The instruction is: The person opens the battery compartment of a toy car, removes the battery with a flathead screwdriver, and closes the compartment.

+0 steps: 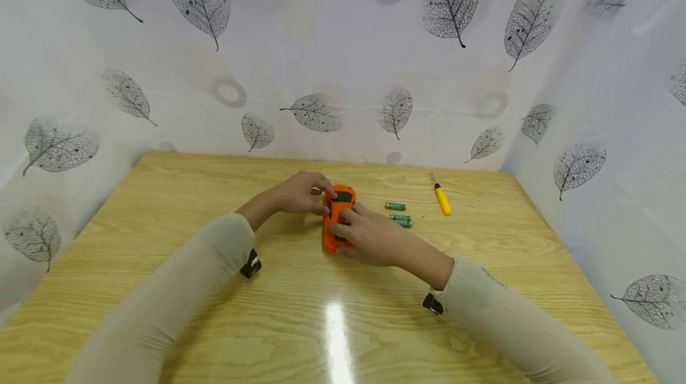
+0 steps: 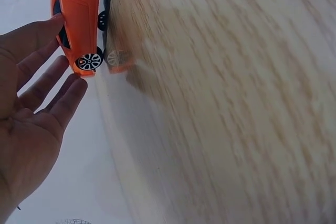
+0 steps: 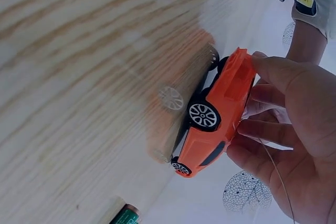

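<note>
An orange toy car (image 1: pixel 333 244) with dark windows stands on the wooden table, between the two hands. My left hand (image 1: pixel 297 193) holds its far part, with the thumb at the side window and fingertips near the front end. From the right, my right hand (image 1: pixel 370 235) grips the car's rear and roof, thumb at the back end. In the left wrist view, the car's orange side (image 2: pixel 79 19) and spoked wheels show beside the left hand (image 2: pixel 37 114). The right wrist view has the right hand (image 3: pixel 304 124) on the car (image 3: pixel 202 140); its underside is hidden.
Several green batteries lie right of the car: a single one (image 1: pixel 395 206) and a close pair (image 1: pixel 401 221). Farther right lies a yellow-handled screwdriver (image 1: pixel 442 200). Leaf-patterned white sheeting (image 1: pixel 343 62) surrounds the table (image 1: pixel 268 324) at the back and sides.
</note>
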Demonstrator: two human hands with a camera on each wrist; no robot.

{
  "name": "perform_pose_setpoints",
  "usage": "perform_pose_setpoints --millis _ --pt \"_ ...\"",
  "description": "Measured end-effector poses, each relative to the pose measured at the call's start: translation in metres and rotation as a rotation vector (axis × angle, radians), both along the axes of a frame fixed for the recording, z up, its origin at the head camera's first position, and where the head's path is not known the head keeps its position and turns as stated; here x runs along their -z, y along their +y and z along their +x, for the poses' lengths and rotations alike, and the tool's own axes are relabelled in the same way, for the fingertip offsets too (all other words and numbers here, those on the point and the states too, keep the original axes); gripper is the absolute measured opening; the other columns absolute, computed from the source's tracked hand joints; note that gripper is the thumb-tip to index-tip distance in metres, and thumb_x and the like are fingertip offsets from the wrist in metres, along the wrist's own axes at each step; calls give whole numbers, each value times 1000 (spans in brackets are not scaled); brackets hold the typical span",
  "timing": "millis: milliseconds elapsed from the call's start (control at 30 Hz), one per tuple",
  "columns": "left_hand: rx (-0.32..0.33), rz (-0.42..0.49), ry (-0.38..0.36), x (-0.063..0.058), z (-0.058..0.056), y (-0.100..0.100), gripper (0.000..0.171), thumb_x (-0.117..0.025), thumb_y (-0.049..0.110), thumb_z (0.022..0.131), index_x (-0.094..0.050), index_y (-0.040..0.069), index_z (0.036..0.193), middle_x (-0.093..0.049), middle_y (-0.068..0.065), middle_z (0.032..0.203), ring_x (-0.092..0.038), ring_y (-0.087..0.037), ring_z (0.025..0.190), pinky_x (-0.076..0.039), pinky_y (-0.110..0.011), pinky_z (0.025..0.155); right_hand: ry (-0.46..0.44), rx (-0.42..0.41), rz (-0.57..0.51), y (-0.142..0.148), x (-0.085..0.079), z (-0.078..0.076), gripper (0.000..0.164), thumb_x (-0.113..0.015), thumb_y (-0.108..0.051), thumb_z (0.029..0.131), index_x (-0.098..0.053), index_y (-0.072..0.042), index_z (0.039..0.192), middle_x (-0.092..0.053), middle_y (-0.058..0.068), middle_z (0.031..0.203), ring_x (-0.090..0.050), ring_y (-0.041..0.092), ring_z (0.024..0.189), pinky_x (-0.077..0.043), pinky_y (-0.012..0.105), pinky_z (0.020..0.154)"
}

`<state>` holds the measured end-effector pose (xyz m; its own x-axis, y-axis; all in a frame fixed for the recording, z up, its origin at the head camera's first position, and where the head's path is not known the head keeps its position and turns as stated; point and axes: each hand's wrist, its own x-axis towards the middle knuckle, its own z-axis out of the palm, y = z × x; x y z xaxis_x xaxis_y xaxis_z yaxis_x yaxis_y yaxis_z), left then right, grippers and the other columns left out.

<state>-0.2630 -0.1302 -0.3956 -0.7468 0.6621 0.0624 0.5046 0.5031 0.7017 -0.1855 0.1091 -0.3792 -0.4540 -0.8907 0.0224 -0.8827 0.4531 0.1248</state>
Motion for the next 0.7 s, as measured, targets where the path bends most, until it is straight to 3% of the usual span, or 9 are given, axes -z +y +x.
perform_pose_setpoints --millis 233,467,700 --pt "-6 -37 50 -1 -1 -2 28 -81 15 89 -74 9 116 -66 -7 124 -59 -26 122 -51 -45 107 0 1 -11 1 -11 1 44 -67 -40 101 -64 -15 137 -62 9 126 -56 25 104 -55 35 90" --pt "5 -63 174 -13 5 -7 31 -79 19 92 -73 4 118 -66 -10 124 -60 -32 120 -54 -50 99 5 44 -103 14 -32 1 45 -74 -35 97 -64 -14 136 -62 10 131 -58 28 107 -57 37 85" --pt "-43 -191 285 -26 20 -23 31 -72 22 97 -71 5 122 -64 -11 126 -59 -34 120 -48 -51 105 -3 126 -219 41 -54 -2 48 -71 -35 99 -61 -13 140 -61 15 136 -57 33 123 -54 48 99"
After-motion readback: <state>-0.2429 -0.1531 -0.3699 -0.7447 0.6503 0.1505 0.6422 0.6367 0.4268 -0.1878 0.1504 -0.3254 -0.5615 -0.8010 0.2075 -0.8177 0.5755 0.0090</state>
